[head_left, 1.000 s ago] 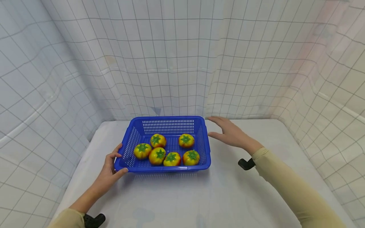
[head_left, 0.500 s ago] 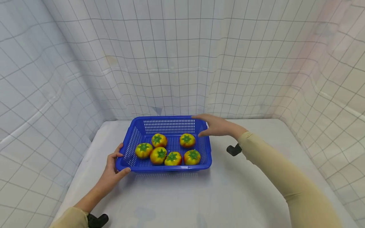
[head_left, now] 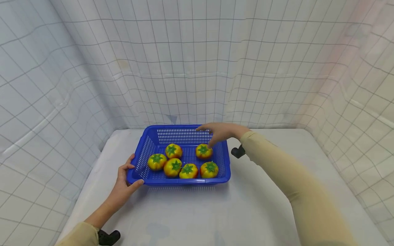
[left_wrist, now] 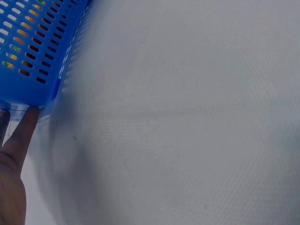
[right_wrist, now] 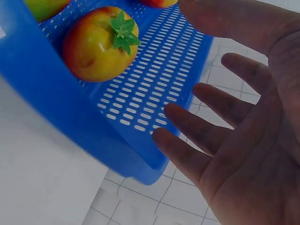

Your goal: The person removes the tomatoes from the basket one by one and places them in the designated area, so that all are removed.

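Note:
A blue perforated basket (head_left: 181, 181) holds several yellow-red tomatoes (head_left: 173, 168) with green star-shaped leaf tops. My left hand (head_left: 121, 189) grips its near left corner, the thumb at the front rim and the fingers along the left rim. In the left wrist view, the thumb (left_wrist: 24, 133) touches the basket's corner. Over the basket's right side hovers my right hand (head_left: 222, 132), thumb and fingers spread, holding nothing. Just beneath it sits the back right tomato (head_left: 203, 152); the thumb overlaps its edge, and contact is unclear. The right wrist view shows the fingers (right_wrist: 206, 129) extended beside the basket wall.
The basket stands on a white-covered table (head_left: 191, 212). White grid-patterned curtains (head_left: 197, 68) hang behind and at both sides. Black wrist devices (head_left: 109, 237) sit at both cuffs.
My right hand has moved left, from outside the basket's right rim to over the back right tomato. My left hand stays at the corner, and the tomatoes keep their places in the basket.

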The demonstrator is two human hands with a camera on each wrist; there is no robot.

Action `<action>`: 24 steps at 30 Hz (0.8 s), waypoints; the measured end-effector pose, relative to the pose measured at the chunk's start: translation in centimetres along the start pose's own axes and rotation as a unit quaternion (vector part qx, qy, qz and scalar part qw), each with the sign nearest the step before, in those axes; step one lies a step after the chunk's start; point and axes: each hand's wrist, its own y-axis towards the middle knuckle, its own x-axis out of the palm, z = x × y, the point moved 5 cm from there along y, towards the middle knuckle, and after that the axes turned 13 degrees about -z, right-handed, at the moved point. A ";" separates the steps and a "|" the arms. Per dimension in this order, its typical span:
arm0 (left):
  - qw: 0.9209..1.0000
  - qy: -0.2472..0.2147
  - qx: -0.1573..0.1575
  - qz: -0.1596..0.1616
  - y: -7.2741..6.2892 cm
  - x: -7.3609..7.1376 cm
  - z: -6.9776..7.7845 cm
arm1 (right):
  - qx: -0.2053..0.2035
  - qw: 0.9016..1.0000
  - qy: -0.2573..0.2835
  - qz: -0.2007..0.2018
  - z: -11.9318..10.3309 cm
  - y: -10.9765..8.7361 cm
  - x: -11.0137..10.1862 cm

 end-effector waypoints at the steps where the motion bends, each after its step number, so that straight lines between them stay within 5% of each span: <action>1: 1.000 0.000 0.000 0.001 0.0 0.0 0.0 | 0.001 1.000 -0.001 -0.007 0.0 0.3 0.0; 24: 1.000 0.007 0.002 0.002 -0.2 -0.1 -0.4 | 0.115 0.985 -0.072 -0.111 2.2 4.8 0.8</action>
